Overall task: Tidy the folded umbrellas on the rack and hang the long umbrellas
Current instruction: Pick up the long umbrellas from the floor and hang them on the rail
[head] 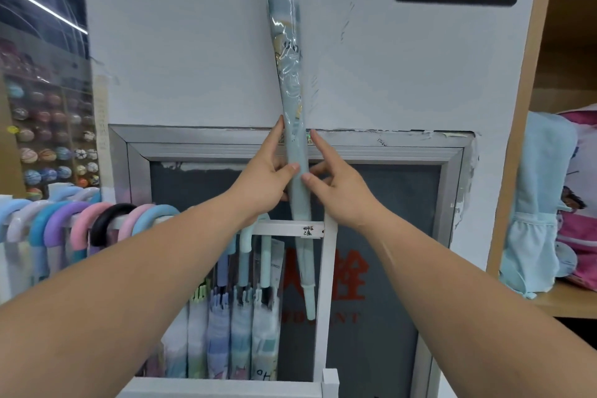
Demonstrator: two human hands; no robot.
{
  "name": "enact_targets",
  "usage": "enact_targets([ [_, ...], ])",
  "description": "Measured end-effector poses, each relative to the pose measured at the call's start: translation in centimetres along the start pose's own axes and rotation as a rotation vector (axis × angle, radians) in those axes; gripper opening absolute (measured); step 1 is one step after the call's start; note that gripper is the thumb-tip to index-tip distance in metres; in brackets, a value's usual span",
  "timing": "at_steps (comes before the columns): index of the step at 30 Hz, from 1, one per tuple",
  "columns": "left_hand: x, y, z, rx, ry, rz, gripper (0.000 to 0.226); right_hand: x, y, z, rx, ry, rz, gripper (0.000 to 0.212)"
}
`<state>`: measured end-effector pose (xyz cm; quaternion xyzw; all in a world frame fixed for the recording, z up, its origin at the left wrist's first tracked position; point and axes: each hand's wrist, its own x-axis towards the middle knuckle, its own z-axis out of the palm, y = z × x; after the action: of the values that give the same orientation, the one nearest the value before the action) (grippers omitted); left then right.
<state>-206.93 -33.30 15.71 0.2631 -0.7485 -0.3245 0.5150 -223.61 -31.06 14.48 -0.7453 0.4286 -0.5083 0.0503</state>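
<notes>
White wall [193, 42] backs long umbrella [289, 74] gripped by left hand [261, 184] and right hand [342, 192].

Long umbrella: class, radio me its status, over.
Both engaged: left grip, right grip pinch long umbrella. Upright, slightly tilted, lower end behind rack rail. Not hung yet.

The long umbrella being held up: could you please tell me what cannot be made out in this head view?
Head view, top end of the long umbrella: cut off by the upper frame edge.
Head view, a stretch lower down: hidden behind the white rail.
Head view, far-side fingers of the left hand and right hand: hidden by the umbrella.
Head view, label on the rail: too small to read.
</notes>
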Motion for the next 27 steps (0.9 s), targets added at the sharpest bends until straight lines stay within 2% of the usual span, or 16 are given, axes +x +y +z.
enact_targets([
  [5, -0.1, -0.7, 0.2, 0.135, -0.065, -0.021, 0.086, 1.7, -0.7, -0.1, 0.088, 0.027, -0.005, 0.070],
  [9, -0.2, -0.9, 0.0, 0.261, -0.129, 0.004, 0.083, 1.7, -0.6, -0.3, 0.079, 0.042, 0.005, 0.082],
  [13, -0.2, -1.2, 0.1, 0.215, -0.062, 0.064, 0.063, 0.4, -0.1, -0.2, 0.059, -0.003, 0.026, 0.093],
  [17, 0.8, -0.5, 0.3, 0.200, -0.036, 0.096, 0.063, -0.7, 0.4, -0.2, -0.030, -0.087, 0.065, 0.098],
  [23, 1.3, -0.6, 0.1, 0.159, 0.025, 0.089, 0.070, -1.6, 0.6, -0.1, -0.081, -0.150, 0.040, 0.091],
  [27, 0.7, -0.9, 0.0, 0.140, -0.044, 0.026, 0.079, -0.7, 0.4, -0.5, -0.013, 0.015, 0.030, 0.072],
])
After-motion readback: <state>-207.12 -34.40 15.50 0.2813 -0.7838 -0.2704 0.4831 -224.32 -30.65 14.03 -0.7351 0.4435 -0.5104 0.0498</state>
